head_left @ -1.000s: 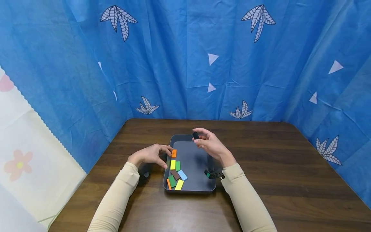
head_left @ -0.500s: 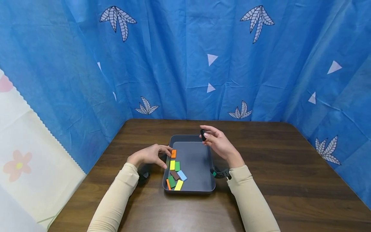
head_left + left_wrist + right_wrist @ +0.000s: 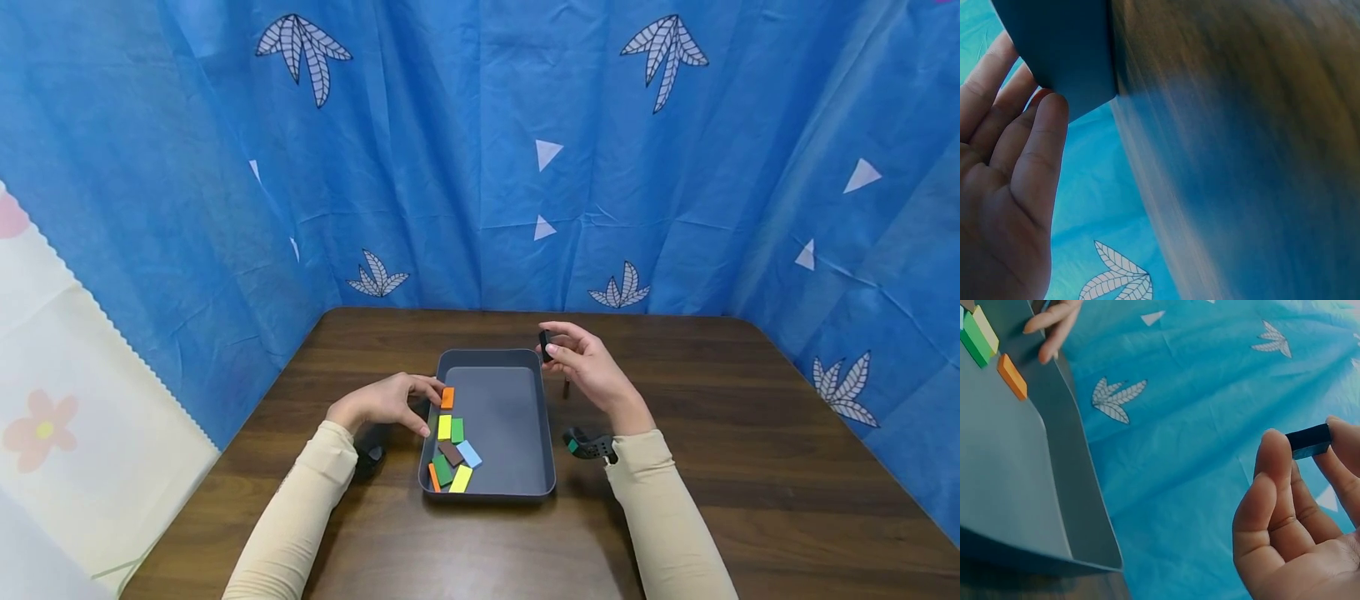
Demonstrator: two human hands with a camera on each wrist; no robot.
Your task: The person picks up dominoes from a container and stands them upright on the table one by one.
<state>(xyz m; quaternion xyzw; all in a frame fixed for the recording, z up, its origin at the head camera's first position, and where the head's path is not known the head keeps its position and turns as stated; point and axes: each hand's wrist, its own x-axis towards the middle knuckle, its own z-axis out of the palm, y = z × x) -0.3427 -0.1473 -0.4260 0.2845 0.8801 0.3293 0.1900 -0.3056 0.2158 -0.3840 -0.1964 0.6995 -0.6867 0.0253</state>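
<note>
My left hand (image 3: 390, 400) is at the left side of the dark grey tray (image 3: 495, 487). Its fingers reach over the rim beside an orange block (image 3: 447, 398), and the thumb lies outside the wall; the left wrist view has the thumb tip against the tray (image 3: 1075, 56). My right hand (image 3: 592, 367) is raised beyond the tray's right rim. It pinches a small black block (image 3: 1309, 441) between thumb and fingertips. Lying along the tray's left side are yellow (image 3: 445, 427), green (image 3: 457, 431), brown (image 3: 451, 453) and light blue (image 3: 469, 454) blocks, among several others.
A small brown thing (image 3: 566, 388) shows on the wooden table (image 3: 712, 433) under my right hand. Blue curtains (image 3: 450, 167) hang behind the table, and a white cloth with a flower (image 3: 45, 427) is at the left.
My right hand has moved right with the black block, from above the tray to past its right rim. My left hand and the blocks in the tray have stayed put.
</note>
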